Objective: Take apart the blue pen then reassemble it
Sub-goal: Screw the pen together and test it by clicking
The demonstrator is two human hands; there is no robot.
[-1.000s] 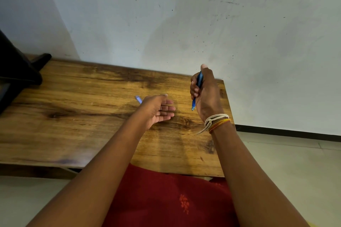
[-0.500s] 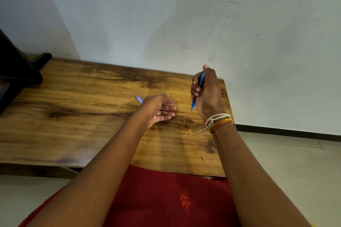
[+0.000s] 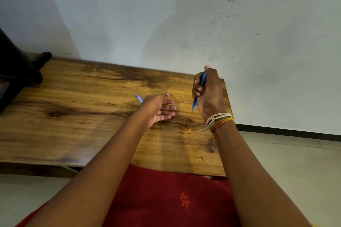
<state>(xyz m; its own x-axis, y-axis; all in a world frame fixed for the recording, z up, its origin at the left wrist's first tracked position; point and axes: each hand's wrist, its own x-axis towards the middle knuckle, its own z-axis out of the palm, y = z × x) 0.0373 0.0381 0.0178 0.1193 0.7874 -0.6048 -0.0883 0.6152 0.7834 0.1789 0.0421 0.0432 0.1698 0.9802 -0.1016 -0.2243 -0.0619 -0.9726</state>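
Note:
My right hand [image 3: 207,94] is closed in a fist around the blue pen [image 3: 195,103], held upright with its tip pointing down just above the wooden table [image 3: 83,108]. The thumb rests on the pen's top end. My left hand [image 3: 158,109] lies on the table to the left of it, palm turned up, fingers loosely spread and holding nothing. A small pale blue pen part [image 3: 139,98] lies on the table just behind my left hand, partly hidden by it.
A dark object [image 3: 16,72] stands on the table's far left end. A white wall [image 3: 184,24] rises right behind the table. The table's right edge is close to my right wrist, with tiled floor [image 3: 286,162] beyond. Red cloth [image 3: 166,199] covers my lap.
My right hand with the pen has shifted very slightly lower. My left hand stays where it was.

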